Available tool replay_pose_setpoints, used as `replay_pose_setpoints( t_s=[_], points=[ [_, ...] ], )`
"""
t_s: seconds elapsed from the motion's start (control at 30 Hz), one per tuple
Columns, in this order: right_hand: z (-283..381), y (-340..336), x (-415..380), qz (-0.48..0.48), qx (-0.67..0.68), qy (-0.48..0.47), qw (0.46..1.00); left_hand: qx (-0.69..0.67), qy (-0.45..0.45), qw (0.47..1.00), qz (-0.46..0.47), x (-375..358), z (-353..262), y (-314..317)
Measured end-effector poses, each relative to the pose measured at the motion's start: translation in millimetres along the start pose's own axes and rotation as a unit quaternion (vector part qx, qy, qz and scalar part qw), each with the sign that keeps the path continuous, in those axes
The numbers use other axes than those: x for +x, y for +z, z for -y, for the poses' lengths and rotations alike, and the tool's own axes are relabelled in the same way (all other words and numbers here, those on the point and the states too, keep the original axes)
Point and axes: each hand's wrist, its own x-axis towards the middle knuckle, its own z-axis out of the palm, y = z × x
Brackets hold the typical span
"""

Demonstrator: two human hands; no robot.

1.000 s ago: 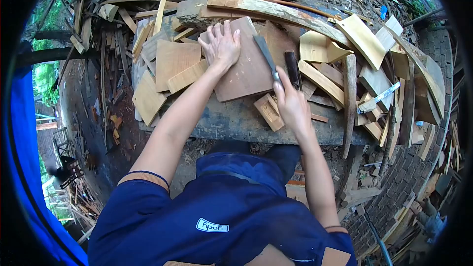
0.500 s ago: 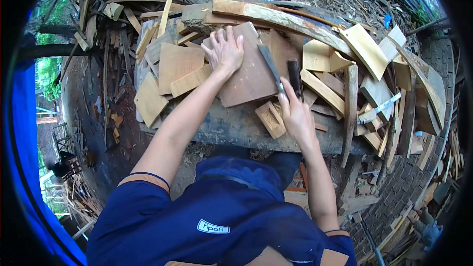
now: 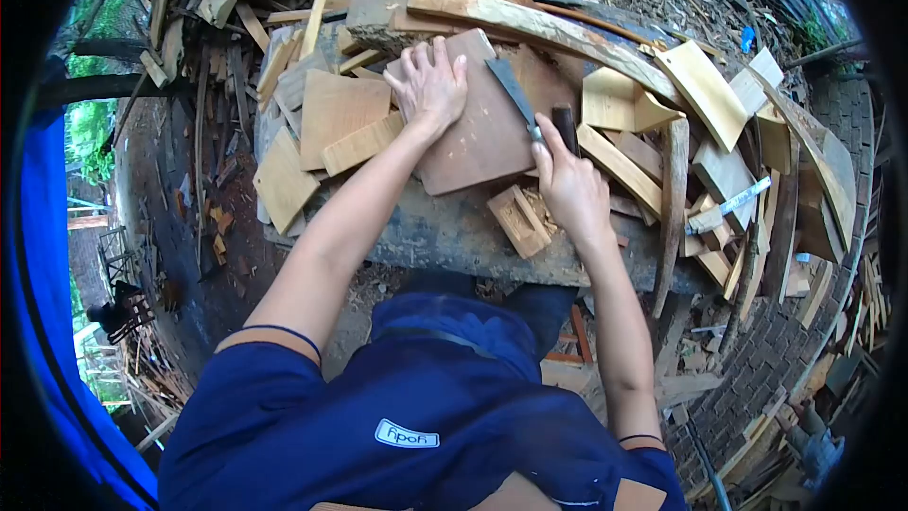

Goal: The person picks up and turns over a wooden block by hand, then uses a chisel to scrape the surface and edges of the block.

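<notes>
A flat brown wooden board (image 3: 473, 147) lies at an angle on the workbench. My left hand (image 3: 430, 90) rests on its upper left part, palm down with fingers spread. In my right hand (image 3: 572, 185) is a chisel (image 3: 512, 90), gripped near its ferrule, the index finger stretched along it. Its dark blade points away from me and overlaps the board's right edge in this view; the handle is hidden in my palm. Close below that hand sits a small hollowed wooden block (image 3: 520, 221) with shavings in it. A dark tool handle (image 3: 565, 123) stands just beyond my knuckles.
The worn workbench (image 3: 416, 237) carries light wood pieces (image 3: 345, 118) on the left and a pile of offcuts (image 3: 619, 99) on the right. A long curved timber (image 3: 539, 24) lies across the back. A white marker-like stick (image 3: 742, 197) rests on the right-hand pile.
My right hand and the chisel have moved slightly away from me, the blade now farther up along the board's right edge. My left hand stays on the board; the view has shifted a little.
</notes>
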Motion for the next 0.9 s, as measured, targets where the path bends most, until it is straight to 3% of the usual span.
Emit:
replay_pose_setpoints(
  t_s=[0.07,0.17,0.3,0.6,0.77,0.8,0.9],
  points=[
    [0.3,9.9,-7.2,-0.039,0.008,-0.028,0.999,0.001,-0.003,1.000,0.000,11.2,2.1,-8.2],
    [5.6,0.3,11.9,-0.014,-0.045,-0.009,0.999,-0.001,0.001,1.000,0.006,8.4,0.6,-12.9],
    [1.3,7.6,26.6,-0.038,-0.004,-0.023,0.999,0.008,0.001,1.000,-0.019,10.4,1.9,-6.5],
    [4.3,-0.4,39.2,0.031,0.125,-0.022,0.991,0.004,0.003,1.000,-0.007,9.8,2.4,-8.7],
    [2.3,-13.3,27.9,0.104,0.162,0.041,0.980,0.000,0.002,1.000,-0.012,9.9,2.5,-6.9],
    [-7.7,11.4,45.3,0.026,0.179,-0.022,0.983,0.006,-0.003,1.000,-0.006,10.6,3.1,-5.2],
    [-13.3,11.7,49.7,0.043,0.237,-0.047,0.969,0.013,-0.005,1.000,-0.002,11.3,3.8,-4.8]
  ],
)
